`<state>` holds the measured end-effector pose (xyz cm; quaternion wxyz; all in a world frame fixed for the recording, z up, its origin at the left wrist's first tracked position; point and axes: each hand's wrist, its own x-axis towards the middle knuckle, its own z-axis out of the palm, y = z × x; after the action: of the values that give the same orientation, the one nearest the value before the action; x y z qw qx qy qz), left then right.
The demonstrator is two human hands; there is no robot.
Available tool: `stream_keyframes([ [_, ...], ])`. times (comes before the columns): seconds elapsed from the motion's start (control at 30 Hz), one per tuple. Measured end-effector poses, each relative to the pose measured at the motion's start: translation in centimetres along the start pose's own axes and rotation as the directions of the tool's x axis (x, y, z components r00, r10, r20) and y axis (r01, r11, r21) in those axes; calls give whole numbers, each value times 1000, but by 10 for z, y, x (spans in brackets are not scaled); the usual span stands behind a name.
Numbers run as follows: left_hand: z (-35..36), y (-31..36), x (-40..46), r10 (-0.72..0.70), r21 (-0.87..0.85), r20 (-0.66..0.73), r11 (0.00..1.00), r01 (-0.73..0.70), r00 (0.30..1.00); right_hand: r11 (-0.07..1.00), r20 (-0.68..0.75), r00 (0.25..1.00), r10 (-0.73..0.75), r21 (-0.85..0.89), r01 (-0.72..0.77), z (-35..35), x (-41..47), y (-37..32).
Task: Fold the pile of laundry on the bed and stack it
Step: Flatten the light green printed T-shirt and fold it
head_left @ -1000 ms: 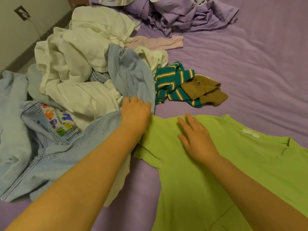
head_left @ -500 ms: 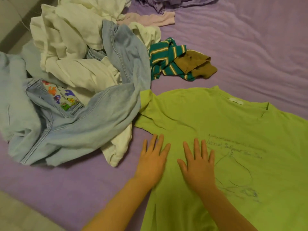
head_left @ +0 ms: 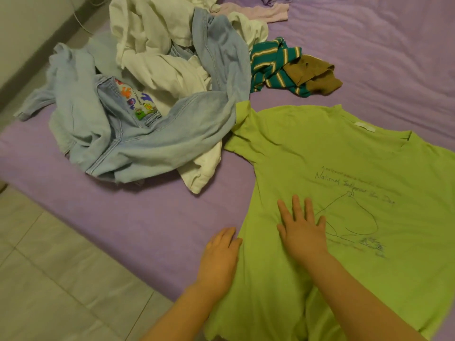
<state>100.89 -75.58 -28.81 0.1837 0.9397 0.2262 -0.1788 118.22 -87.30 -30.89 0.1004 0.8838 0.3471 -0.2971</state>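
Both hands, left hand [head_left: 219,257] and right hand [head_left: 301,232], flat and holding nothing, smooth the lime-green cotton T-shirt [head_left: 332,156]; nothing folded, rumpled denim-and-white laundry pile [head_left: 152,94] waits.

Both forearms reach forward, left hand [head_left: 219,257] and right hand [head_left: 303,233] lying flat, fingers straight.

Right hand [head_left: 304,232] flat on the green T-shirt [head_left: 357,168], left hand [head_left: 219,257] at its left edge; laundry pile [head_left: 152,94] far left.
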Motion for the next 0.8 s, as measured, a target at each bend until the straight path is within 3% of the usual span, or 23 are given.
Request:
stream_keyframes([
  [0.1, 7, 5, -19, -55, -10, -121, 998, 54, 991, 1000, 24, 999, -25, -14, 26, 6, -14, -2],
  [0.23, 12, 5, -28, -243, -81, -109, 969, 235, 964, 999, 35, 999, -31, -8, 31, 24, -44, 4],
  [0.33, 5, -12, -34, -500, -424, -156, 813, 400, 852, 1000, 35, 999, -27, -14, 28, 32, -54, 12],
  [0.4, -1, -26, -37, -614, -473, -115, 725, 501, 781, 999, 32, 999, -23, -24, 24, 32, -57, 13],
  [0.5, -1, -36, -35, -623, -263, -95, 768, 584, 777, 1000, 31, 999, 13, 5, -13, 33, -56, 7],
  [0.63, 9, -34, -24, -507, -60, -112, 862, 504, 855, 997, -11, 1000, 24, 80, -23, 33, -52, -16],
  [0.7, 13, -36, -21, -461, -79, -92, 887, 455, 883, 996, -13, 998, -64, 64, 65, 39, -50, -30],
  [0.8, 18, -38, -23, -444, -380, -35, 834, 399, 895, 994, -10, 995, -102, -32, 101, 50, -48, -41],
])
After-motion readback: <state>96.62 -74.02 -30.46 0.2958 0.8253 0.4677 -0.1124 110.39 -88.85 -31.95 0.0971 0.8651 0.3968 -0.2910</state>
